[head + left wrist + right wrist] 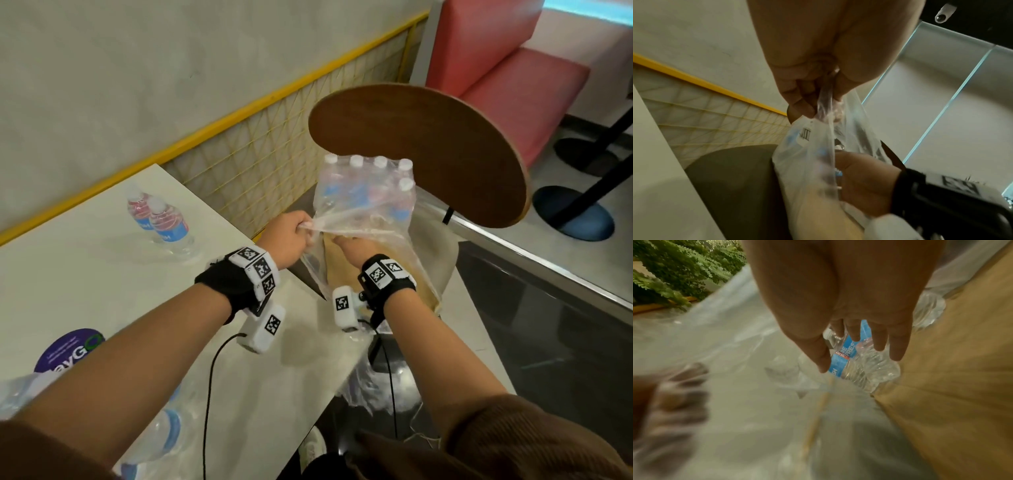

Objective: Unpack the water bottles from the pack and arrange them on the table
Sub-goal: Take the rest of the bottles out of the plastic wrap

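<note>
The left hand (291, 236) clenches the pack's (366, 202) torn plastic on the chair (445, 144); the right hand (349, 248), fingers straight, reaches inside. Two bottles (161, 219) stand on the tabletop (68, 274), far left.

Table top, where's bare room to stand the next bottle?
The table is bare between the two standing bottles and the purple sticker, also behind those bottles toward the wall. The near edge is crowded with loose bottles.
</note>
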A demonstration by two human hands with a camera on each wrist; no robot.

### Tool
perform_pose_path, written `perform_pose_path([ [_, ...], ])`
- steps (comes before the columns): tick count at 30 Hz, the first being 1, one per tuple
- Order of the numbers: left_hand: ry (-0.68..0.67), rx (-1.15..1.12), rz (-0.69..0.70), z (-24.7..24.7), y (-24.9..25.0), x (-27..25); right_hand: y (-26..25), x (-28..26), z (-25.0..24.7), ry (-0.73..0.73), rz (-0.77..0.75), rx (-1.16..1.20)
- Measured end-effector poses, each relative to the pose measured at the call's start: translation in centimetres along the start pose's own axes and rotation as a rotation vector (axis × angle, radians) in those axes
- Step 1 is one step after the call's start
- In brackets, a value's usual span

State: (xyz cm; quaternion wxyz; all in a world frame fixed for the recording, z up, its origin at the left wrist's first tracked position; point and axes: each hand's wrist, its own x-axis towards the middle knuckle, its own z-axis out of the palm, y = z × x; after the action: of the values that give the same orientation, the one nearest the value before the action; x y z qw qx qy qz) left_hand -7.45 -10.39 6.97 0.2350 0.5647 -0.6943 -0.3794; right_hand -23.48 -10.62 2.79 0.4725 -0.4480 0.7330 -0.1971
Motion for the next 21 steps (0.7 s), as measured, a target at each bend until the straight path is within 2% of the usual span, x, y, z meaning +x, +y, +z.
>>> perform_pose_path([
  [2, -0.026, 0.041, 0.013, -0.1, -0.3, -0.2, -0.9, 0.8, -0.7, 0.016, -0.007, -0.106],
  [5, -0.041, 0.095, 0.069, 0.1, 0.3, -0.2, -0.1, 4.9, -2.1, 0.068, -0.039, -0.25],
  [8, -0.04, 0.092, 0.118, 0.3, 0.7, 0.0, 0.5, 3.5, -4.1, 0.057, 0.026, -0.581],
  [11, -0.103, 0.168, 0.187, 0.2, 0.9, -0.6, 2.3, 4.1, -5.0, 0.003, 0.034, -0.704],
  [14, -0.159, 0.24, 0.253, 0.5, 0.7, -0.8, 2.7, 5.4, -5.4, 0.052, 0.019, -0.715],
  [17, -0.181, 0.362, 0.192, 0.6, 0.4, -0.2, 2.3, 5.6, -5.5, 0.072, 0.016, -0.642],
  [18, -0.182, 0.397, 0.168, 0.6, 0.4, -0.1, 2.2, 5.2, -5.5, 0.038, 0.058, -0.553],
  [19, -0.183, 0.426, 0.141, 0.6, 0.5, 0.2, 2.7, 5.2, -5.2, -0.032, 0.07, -0.562],
  [21, -0.184, 0.435, 0.088, 0.9, 0.5, 0.5, 4.0, 4.9, -4.6, -0.066, 0.029, -0.537],
])
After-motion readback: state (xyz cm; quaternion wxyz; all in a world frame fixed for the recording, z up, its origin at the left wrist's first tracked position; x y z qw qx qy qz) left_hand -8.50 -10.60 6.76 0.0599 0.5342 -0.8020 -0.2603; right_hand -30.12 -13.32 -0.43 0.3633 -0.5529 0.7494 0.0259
